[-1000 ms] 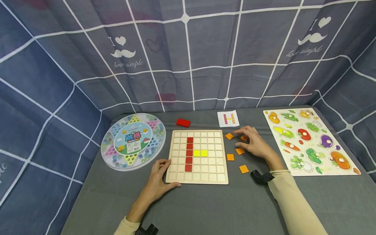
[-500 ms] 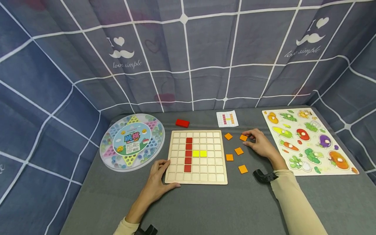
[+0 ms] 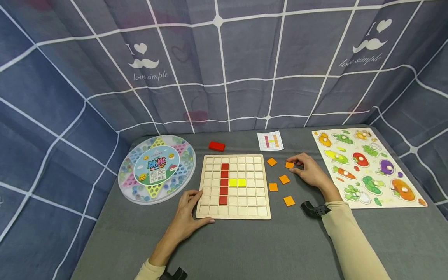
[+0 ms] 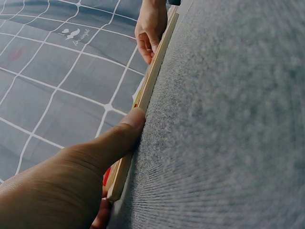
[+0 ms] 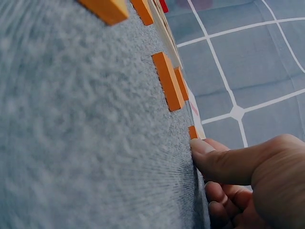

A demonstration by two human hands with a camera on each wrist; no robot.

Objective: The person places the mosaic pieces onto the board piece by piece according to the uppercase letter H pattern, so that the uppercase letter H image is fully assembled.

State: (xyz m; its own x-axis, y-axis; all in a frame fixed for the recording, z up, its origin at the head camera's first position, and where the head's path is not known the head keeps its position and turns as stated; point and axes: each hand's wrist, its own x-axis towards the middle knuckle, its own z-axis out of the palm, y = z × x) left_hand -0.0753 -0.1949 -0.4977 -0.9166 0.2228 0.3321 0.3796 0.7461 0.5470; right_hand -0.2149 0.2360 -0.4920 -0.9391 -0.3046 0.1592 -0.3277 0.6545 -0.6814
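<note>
The right grip [image 3: 308, 171] pinches an orange tile [image 3: 289, 165] between thumb and fingertip, to the right of the grid board [image 3: 252, 201], level with its upper rows. The left grip [image 3: 188, 216] holds the board's near left corner, thumb against the near edge and fingers at the left edge.

Over the last second the right grip has drawn back slightly, farther from the board, and the fingertips have settled on the tile, which now shows plainly between them. That suggests the reaching is over and this piece is under control, though not yet on the board. The red squares [image 3: 224, 182] and yellow squares [image 3: 237, 182] lie on the board as they did, and the other four orange tiles [image 3: 284, 179] remain scattered to its right. The left grip has kept its place.

Whether the pinched tile has left the worktop [image 3: 266, 252] cannot be told: the right wrist view shows only a small end of it past the thumb. That view also cuts off another orange tile at its top edge. The left wrist view sees the board edge-on, hiding its squares, and the left fingers are mostly behind the hand.
</note>
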